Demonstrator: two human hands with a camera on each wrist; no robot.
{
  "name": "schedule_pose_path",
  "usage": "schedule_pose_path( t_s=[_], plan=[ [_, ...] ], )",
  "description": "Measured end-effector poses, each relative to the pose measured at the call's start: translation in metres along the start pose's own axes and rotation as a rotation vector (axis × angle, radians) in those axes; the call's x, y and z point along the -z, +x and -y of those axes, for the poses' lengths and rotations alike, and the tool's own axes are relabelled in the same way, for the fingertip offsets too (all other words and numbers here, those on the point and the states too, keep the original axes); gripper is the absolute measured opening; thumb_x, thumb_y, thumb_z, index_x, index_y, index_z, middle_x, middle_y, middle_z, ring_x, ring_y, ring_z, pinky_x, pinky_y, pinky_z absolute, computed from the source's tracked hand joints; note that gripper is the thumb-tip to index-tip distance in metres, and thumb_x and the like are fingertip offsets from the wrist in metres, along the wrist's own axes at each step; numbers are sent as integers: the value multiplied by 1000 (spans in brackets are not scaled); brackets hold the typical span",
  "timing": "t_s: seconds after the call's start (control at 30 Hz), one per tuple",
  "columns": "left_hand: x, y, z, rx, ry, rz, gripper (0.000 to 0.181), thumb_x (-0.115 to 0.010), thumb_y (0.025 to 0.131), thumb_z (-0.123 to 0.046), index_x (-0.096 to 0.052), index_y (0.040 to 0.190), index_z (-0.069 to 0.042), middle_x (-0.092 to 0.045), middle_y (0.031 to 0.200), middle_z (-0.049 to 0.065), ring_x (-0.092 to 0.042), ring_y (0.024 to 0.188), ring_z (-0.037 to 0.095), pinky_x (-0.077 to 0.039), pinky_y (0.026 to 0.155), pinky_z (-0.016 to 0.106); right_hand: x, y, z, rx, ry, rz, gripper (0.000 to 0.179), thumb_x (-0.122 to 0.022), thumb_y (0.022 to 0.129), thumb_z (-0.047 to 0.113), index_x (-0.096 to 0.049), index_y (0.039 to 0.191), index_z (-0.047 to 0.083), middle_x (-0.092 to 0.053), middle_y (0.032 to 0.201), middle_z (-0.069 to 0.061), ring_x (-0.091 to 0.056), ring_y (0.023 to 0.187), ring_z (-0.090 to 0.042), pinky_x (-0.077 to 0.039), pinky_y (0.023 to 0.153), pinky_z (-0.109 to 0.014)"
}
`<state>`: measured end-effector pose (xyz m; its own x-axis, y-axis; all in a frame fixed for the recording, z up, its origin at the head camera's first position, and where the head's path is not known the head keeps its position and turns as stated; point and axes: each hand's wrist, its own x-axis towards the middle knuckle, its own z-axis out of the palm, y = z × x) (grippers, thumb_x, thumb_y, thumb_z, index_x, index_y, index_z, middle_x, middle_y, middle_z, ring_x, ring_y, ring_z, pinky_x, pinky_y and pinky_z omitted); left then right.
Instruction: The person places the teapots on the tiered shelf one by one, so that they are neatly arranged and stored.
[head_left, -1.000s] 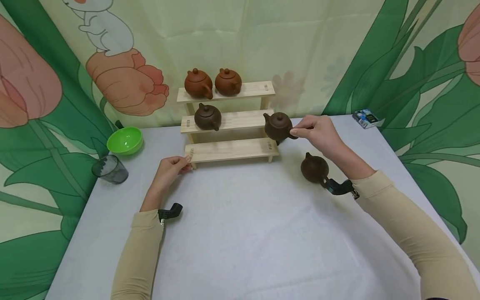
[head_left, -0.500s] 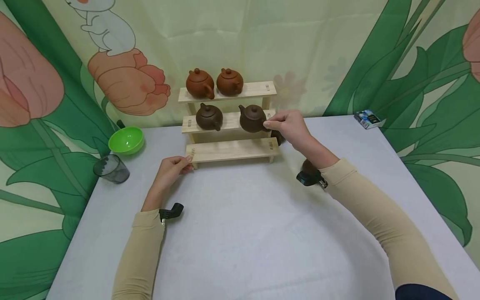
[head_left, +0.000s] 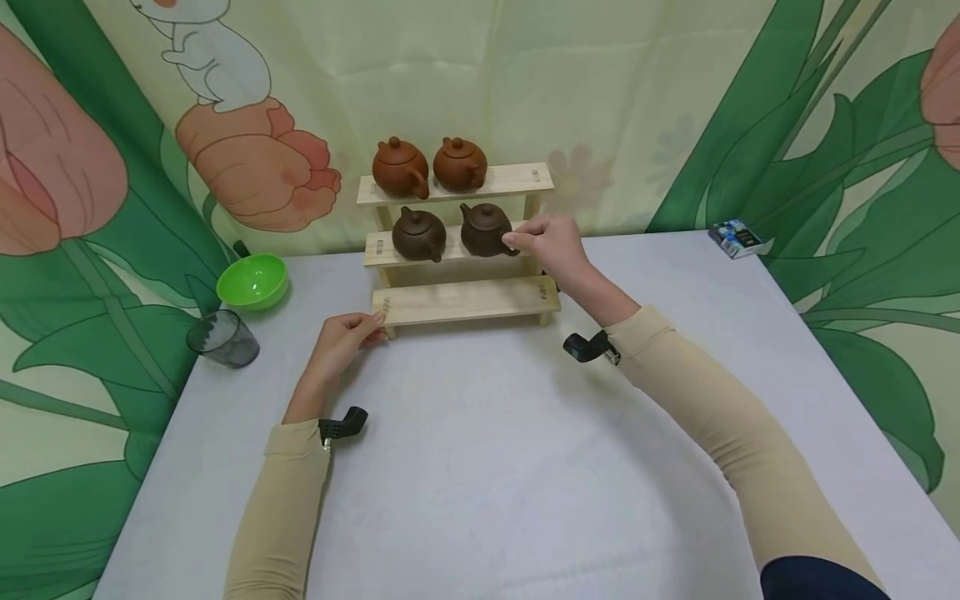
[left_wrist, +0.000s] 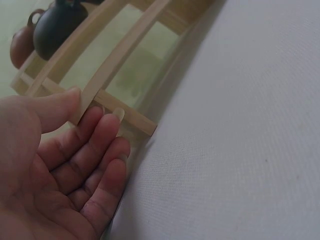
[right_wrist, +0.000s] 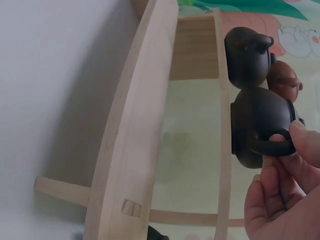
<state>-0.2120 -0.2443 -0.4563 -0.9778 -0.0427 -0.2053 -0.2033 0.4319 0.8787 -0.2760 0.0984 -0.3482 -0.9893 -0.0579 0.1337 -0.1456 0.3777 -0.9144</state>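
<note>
The right grip pinched a lidded dark teapot — contents hidden — by its handle; the left grip held the rack's near-left corner.

No lettering can be read; the markings on the small blue, black and white box on the white-covered surface are too small.

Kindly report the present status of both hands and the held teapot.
Right hand holding dark teapot at middle shelf, contact unclear. Left hand gripping end of bottom shelf. Second teapot close alongside.
</note>
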Motion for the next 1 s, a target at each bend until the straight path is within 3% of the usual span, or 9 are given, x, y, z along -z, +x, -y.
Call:
schedule_pose_path(
  t_s=[0.17, 0.5, 1.0],
  plan=[
    [1, 0, 1, -5, -1, 2, 52, -61, 96, -51, -71, 107, -1, -70, 85, -4, -64, 86, 11, -52, 79, 23, -6, 3, 4, -18, -1, 1, 20, -78, 85, 19, -79, 92, 1, -70, 83, 3, -59, 86, -12, -45, 76, -26],
    [0, 0, 1, -11, 5, 1, 52, -61, 95, -51, -71, 106, -1, -70, 84, -5, -63, 86, 11, -52, 80, 23, -11, 8, 6, -49, -18, 14, 25, -78, 86, 24, -78, 97, 2, -72, 102, -8, -59, 93, -15, -45, 78, -27],
    [0, -1, 0, 0, 10, 0, 55, -60, 95, -54, -71, 106, -1, -71, 88, 0, -63, 88, 13, -51, 84, 26, 8, -1, -1, 15, -22, 76, 31, -75, 87, 33, -77, 107, 9, -71, 113, -7, -62, 105, -15, -49, 89, -31]
  ],
)
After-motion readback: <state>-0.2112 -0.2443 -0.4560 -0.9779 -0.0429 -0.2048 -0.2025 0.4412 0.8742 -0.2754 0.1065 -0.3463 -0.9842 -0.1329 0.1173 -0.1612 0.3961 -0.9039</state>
